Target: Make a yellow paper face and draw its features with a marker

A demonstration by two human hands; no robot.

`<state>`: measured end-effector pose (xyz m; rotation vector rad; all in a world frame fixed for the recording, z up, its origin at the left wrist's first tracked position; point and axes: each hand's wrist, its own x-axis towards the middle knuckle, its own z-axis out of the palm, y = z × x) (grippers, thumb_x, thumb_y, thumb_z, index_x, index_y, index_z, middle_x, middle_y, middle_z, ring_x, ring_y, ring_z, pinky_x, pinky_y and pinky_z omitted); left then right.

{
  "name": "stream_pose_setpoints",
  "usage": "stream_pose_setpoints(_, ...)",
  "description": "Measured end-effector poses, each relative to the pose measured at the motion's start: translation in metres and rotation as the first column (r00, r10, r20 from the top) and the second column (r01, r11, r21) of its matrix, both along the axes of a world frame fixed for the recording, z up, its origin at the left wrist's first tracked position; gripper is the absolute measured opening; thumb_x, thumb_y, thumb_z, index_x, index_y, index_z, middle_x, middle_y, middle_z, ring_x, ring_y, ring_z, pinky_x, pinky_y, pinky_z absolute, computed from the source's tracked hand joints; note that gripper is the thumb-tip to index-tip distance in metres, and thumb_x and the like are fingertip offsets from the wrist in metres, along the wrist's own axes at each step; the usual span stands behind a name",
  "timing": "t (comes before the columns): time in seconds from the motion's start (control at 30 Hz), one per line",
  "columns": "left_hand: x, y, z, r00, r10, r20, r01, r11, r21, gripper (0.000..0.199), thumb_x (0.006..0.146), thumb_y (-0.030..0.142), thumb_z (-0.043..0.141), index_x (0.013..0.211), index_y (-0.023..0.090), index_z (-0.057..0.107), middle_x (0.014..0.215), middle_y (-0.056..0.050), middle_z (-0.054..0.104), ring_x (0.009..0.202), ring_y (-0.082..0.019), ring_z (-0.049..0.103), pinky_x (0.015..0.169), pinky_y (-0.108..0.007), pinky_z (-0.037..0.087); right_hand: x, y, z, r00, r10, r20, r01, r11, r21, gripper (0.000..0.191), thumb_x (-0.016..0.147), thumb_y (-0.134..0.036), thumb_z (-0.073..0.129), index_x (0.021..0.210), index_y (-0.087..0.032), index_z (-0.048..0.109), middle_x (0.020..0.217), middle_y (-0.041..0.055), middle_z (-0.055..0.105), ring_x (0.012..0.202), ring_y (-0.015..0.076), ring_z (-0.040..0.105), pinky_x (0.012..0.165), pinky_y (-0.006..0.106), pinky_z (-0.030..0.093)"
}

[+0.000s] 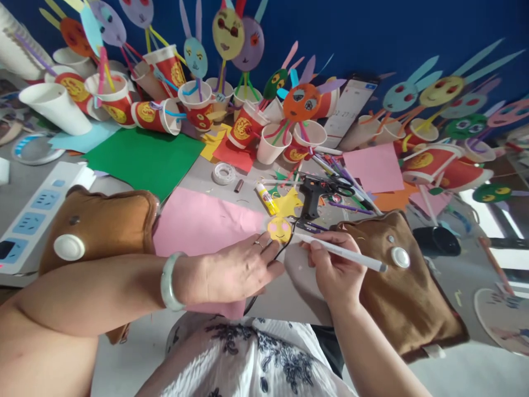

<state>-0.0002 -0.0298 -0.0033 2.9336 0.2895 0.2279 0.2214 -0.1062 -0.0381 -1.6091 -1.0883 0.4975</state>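
Note:
A small round yellow paper face (279, 229), with pink cheeks and a drawn smile, lies near the table's front edge. My left hand (237, 267) is laid flat with fingers stretched out, their tips at the face's lower edge. Between the fingers of my right hand (339, 270) is a white marker pen (347, 254), its writing end pointing left toward the face. Pink paper (202, 218) spreads beneath and beside my left hand. A black cord runs past the face and under my left fingers.
Behind the face are a yellow glue stick (267, 198), a black glue gun (311, 196), scissors (341, 185) and a tape roll (223, 173). Paper cups with rabbit-eared faces line the back. Brown cushions (103, 226) flank both arms. A power strip (43, 212) is at left.

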Motion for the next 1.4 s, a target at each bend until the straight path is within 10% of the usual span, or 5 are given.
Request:
stream_pose_setpoints(0.2, -0.002, 0.003, 0.003, 0.993, -0.102, -0.051, 0.111, 0.961, 0.252, 0.035, 0.097, 0.034, 0.055, 0.122, 0.011, 0.063, 0.128, -0.017, 0.066, 0.135, -0.033, 0.056, 0.115, -0.048, 0.042, 0.004, -0.009, -0.016, 0.983, 0.059, 0.174, -0.052, 0.998, -0.044, 0.011, 0.089, -0.031, 0.073, 0.09, -0.022, 0.066, 0.073, 0.0017, 0.074, 0.058, 0.0175, 0.068, 0.052, 0.028, 0.052)
stream_pose_setpoints(1.4, 0.007, -0.002, -0.02, 1.0, -0.019, -0.001, 0.019, 0.998, 0.067, 0.042, 0.088, 0.037, 0.072, 0.122, 0.016, 0.059, 0.143, -0.018, 0.056, 0.137, -0.032, 0.052, 0.119, -0.05, 0.038, -0.001, -0.003, -0.004, 0.817, 0.161, 0.553, -0.178, 0.984, -0.024, 0.008, 0.089, -0.02, 0.071, 0.089, -0.022, 0.063, 0.074, -0.0034, 0.074, 0.055, 0.0105, 0.067, 0.054, 0.02, 0.052)
